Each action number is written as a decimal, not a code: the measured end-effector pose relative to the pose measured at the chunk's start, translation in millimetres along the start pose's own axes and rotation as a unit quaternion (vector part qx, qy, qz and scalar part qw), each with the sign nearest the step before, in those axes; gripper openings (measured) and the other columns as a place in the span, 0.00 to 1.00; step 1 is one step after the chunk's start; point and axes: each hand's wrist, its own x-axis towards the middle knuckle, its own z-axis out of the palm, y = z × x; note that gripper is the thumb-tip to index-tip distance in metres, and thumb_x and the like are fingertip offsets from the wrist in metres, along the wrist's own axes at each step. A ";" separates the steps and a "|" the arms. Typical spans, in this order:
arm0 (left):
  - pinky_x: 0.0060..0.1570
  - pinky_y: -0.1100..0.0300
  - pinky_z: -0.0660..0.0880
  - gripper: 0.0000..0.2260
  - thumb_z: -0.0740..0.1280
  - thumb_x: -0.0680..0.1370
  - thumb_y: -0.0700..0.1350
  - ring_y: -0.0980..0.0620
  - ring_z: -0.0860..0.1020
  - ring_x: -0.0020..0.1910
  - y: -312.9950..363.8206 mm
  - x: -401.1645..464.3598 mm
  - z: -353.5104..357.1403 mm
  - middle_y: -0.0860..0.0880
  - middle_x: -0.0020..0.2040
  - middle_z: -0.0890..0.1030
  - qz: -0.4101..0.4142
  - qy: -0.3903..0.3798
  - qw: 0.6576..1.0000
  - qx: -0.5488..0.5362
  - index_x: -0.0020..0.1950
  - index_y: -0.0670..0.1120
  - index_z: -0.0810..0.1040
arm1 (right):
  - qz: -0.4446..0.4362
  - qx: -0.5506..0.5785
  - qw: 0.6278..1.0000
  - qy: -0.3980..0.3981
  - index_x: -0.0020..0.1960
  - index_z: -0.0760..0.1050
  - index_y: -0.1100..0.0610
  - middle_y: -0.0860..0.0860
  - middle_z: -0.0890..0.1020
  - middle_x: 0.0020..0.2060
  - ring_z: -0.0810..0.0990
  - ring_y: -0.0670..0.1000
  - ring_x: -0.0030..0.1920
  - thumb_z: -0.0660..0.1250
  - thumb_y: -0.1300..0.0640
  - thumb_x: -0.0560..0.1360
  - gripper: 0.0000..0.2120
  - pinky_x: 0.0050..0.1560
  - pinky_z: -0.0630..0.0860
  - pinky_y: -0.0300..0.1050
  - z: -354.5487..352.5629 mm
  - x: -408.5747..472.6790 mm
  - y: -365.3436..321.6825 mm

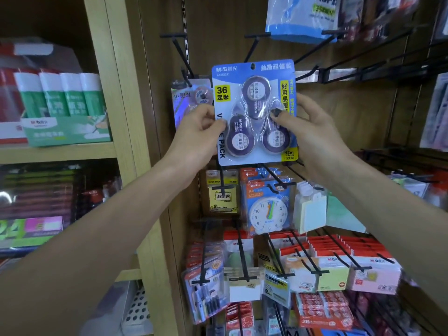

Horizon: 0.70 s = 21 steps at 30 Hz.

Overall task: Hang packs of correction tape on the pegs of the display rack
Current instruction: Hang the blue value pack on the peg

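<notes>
Both arms reach up and forward, left hand point(202, 127) and right hand point(306, 122) pinching, thumbs toward the camera.

Pack point(254, 112) between hands, before rack pegs point(252, 48).

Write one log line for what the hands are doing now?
left hand: holds pack | right hand: holds pack | pack: raised before pegs

pack point(254, 112): glossy clear plastic on blue card | pegs point(180, 52): matt black | rack panel point(351, 112): smooth wood
</notes>
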 end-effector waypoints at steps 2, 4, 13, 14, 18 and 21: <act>0.60 0.33 0.80 0.06 0.65 0.84 0.42 0.35 0.83 0.58 0.4 1.8 0.3 0.38 0.54 0.85 0.000 0.004 1.000 -0.002 0.57 0.42 0.78 | 0.004 0.003 1.000 0.005 0.67 0.79 0.55 0.59 0.88 0.57 0.87 0.63 0.59 0.72 0.62 0.80 0.16 0.62 0.82 0.65 0.8 2.1 0.0; 0.59 0.34 0.80 0.07 0.64 0.84 0.42 0.37 0.84 0.57 -0.6 4.1 0.3 0.39 0.54 0.86 -0.003 0.000 1.000 0.002 0.59 0.41 0.78 | 0.011 0.002 1.000 0.011 0.66 0.79 0.55 0.58 0.88 0.56 0.87 0.62 0.58 0.73 0.62 0.79 0.16 0.61 0.82 0.65 1.4 4.3 0.9; 0.59 0.39 0.82 0.04 0.65 0.84 0.41 0.42 0.85 0.56 -19.2 29.8 5.3 0.42 0.52 0.87 -0.033 0.025 0.998 0.051 0.54 0.44 0.80 | 0.064 -0.009 0.998 0.012 0.59 0.80 0.51 0.54 0.89 0.55 0.88 0.58 0.56 0.74 0.59 0.79 0.10 0.60 0.84 0.60 6.4 26.6 18.0; 0.59 0.39 0.82 0.04 0.65 0.84 0.41 0.41 0.85 0.56 -21.8 33.6 7.1 0.42 0.51 0.86 -0.037 0.029 0.997 0.056 0.53 0.44 0.80 | 0.068 -0.008 0.998 0.013 0.58 0.80 0.51 0.55 0.88 0.55 0.88 0.58 0.56 0.74 0.59 0.79 0.10 0.60 0.84 0.60 7.1 30.5 21.1; 0.59 0.40 0.81 0.10 0.65 0.83 0.42 0.47 0.80 0.42 -29.0 50.1 11.9 0.49 0.39 0.79 -0.061 0.051 0.994 0.070 0.42 0.50 0.75 | 0.076 -0.034 0.996 0.036 0.55 0.79 0.50 0.52 0.88 0.51 0.88 0.55 0.53 0.74 0.59 0.78 0.08 0.58 0.85 0.54 11.9 51.6 31.6; 0.59 0.40 0.81 0.11 0.65 0.83 0.42 0.45 0.80 0.46 -26.8 58.5 14.8 0.49 0.40 0.78 -0.071 0.065 0.991 0.090 0.41 0.51 0.73 | 0.074 -0.047 0.995 0.052 0.55 0.79 0.53 0.50 0.86 0.47 0.87 0.51 0.46 0.75 0.59 0.78 0.08 0.56 0.84 0.50 14.7 67.7 36.4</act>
